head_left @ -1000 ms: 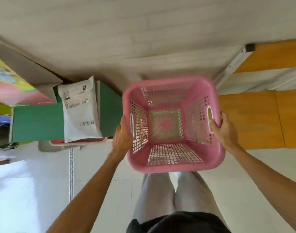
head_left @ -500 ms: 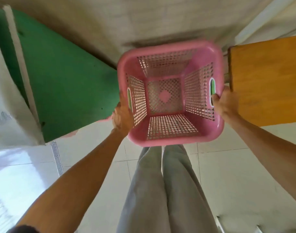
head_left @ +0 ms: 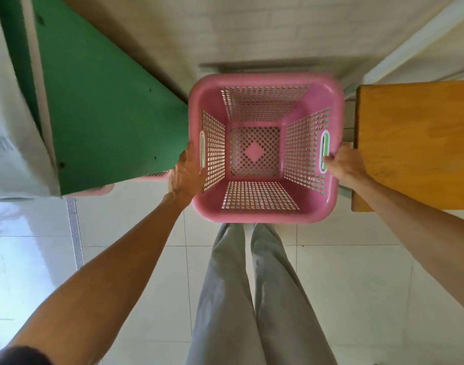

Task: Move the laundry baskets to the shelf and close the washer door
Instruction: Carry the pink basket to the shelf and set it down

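Basket (head_left: 262, 204): pink plastic, square, perforated walls and lattice floor, empty; being held upright in the air in front of the person, above the tiled floor (head_left: 357, 272) and the grey trouser legs (head_left: 252, 299). It is sitting between a green board (head_left: 107, 114) on its left and an orange wooden shelf (head_left: 415, 143) on its right, with its right rim just beside the shelf's edge; whether they are touching cannot be told.

Left hand (head_left: 186, 172): gripping the basket's left wall at the slot handle, palm pressing against the outside, fingers curling under the rim and hidden from view.

Right hand (head_left: 344, 162): closing on the right slot handle, a fingertip (head_left: 327, 159) showing through the opening, the rest of the hand wrapping the outside of the rim.

Both forearms are reaching forward, bare.

Second pink item (head_left: 157, 175): only a sliver of perforated edge is showing under the green board's lower corner, near the left hand; too little is visible to identify it.

White bag (head_left: 7, 127): lying at the far left, blurred.

Wall (head_left: 225, 35): pale, standing behind the basket.
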`<state>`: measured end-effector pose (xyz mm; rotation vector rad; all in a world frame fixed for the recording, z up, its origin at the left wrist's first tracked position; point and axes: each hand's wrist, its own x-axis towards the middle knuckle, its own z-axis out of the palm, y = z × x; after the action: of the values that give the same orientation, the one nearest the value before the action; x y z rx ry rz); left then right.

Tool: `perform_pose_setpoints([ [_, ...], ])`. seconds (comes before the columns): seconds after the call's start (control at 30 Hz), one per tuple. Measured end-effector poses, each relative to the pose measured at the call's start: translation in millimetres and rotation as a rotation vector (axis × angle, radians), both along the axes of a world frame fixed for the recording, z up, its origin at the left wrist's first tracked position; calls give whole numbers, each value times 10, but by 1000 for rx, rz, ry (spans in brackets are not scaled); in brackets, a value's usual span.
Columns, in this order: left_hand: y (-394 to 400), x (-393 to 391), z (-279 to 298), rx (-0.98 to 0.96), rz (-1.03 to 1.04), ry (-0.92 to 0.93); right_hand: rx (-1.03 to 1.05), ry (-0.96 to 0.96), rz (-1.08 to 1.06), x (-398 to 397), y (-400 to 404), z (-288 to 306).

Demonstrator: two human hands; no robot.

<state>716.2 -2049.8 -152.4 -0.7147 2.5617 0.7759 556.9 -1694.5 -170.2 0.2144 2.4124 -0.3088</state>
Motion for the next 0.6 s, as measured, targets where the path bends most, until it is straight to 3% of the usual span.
perform_pose_setpoints([
  [0.1, 110, -3, 517, -20, -43, -122, -89, -18, 46, 23, -67, 371],
  [0.33, 251, 99, 1758, -9, -76, -189, -214, 9, 115, 225, -277, 1518],
  [0.6, 480, 132, 3034, -67, -205, -137, -257, 102, 257, 551, -93, 2552],
])
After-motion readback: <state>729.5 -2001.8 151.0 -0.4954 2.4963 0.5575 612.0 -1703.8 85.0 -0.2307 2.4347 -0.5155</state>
